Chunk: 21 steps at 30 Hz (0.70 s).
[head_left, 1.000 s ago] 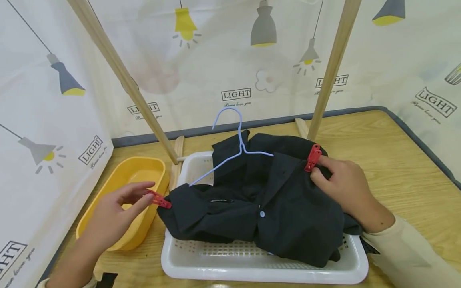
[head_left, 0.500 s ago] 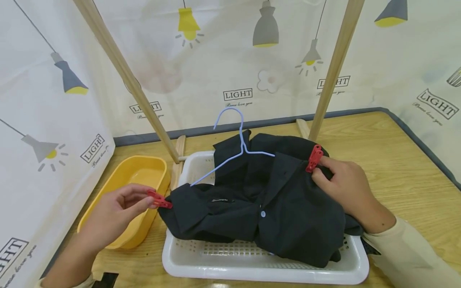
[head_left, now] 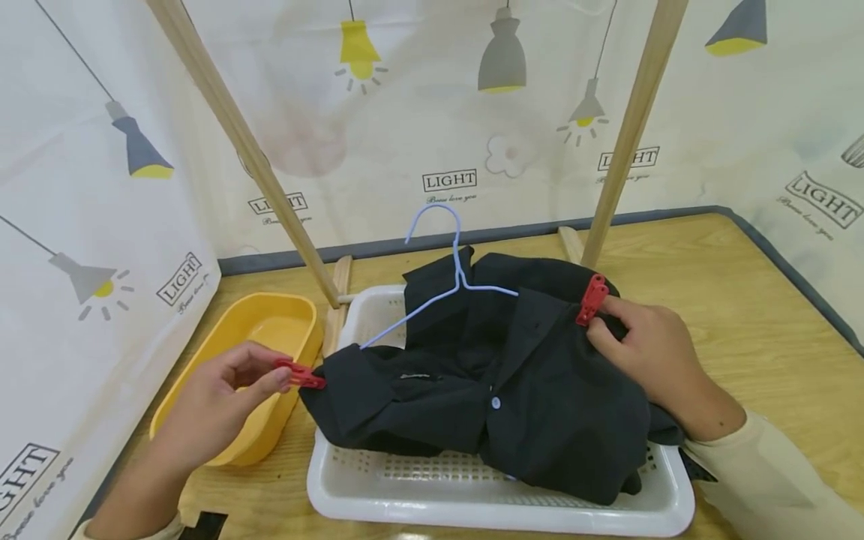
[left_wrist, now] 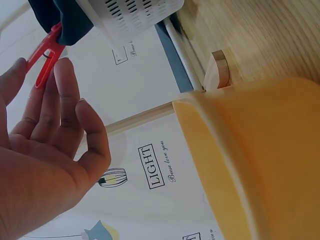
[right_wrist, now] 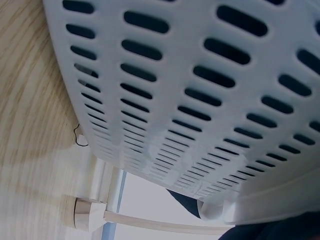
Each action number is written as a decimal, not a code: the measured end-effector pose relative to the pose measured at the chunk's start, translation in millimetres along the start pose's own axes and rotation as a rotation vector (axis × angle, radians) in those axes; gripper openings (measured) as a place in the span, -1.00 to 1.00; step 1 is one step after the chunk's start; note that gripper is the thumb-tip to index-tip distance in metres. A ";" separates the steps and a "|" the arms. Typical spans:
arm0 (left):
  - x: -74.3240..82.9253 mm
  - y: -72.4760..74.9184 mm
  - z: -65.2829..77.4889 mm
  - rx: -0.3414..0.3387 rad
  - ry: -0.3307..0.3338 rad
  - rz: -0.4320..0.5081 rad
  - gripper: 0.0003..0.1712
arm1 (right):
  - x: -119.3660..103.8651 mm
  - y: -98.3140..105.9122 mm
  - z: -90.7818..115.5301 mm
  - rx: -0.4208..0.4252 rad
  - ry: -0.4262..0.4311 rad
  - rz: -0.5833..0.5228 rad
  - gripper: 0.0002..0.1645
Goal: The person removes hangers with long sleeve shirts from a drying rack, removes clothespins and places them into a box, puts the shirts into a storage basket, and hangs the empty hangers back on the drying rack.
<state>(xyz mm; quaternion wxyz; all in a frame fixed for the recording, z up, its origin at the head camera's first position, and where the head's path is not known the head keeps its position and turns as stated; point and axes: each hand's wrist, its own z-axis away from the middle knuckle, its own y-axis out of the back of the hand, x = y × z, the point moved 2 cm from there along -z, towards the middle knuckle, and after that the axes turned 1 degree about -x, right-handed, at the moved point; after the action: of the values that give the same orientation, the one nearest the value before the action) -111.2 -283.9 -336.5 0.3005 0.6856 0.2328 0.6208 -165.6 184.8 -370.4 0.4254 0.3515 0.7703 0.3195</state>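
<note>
At nine o'clock on the black cloth shirt [head_left: 553, 431], the half-curled left hand [head_left: 212, 397] pinches a red plastic clothespin [head_left: 300, 374]; at two, the right hand [head_left: 651, 349] grips cloth beside a second red clothespin [head_left: 592, 299]. The shirt lies across a white perforated basket [head_left: 499, 515].

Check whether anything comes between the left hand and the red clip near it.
Nothing visible does. The left hand has its thumb and fingertips directly on the red clip, whose far end meets the black garment. The yellow basin sits behind the hand in the head view, not between them.
</note>
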 end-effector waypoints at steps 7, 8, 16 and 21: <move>-0.6 5.6 4.0 0.078 -0.027 -0.047 -0.85 | -0.3 -0.8 1.4 -0.008 -0.010 0.001 -0.92; -0.4 6.9 5.0 0.094 -0.023 -0.062 -0.84 | -0.3 -0.8 1.9 -0.010 -0.010 0.001 -0.92; -0.1 17.7 8.7 0.222 -0.053 -0.049 -0.86 | 2.1 -1.2 1.7 0.007 0.001 0.014 -0.93; -7.7 23.3 9.4 0.272 -0.052 -0.075 -0.85 | 1.4 -2.6 0.6 -0.003 0.001 0.008 -0.93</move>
<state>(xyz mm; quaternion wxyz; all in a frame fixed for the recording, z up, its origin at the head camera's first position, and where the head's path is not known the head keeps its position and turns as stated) -104.0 -307.0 -326.1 0.2338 0.7268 0.3324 0.5538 -166.3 184.6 -373.3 0.4242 0.3538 0.7687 0.3224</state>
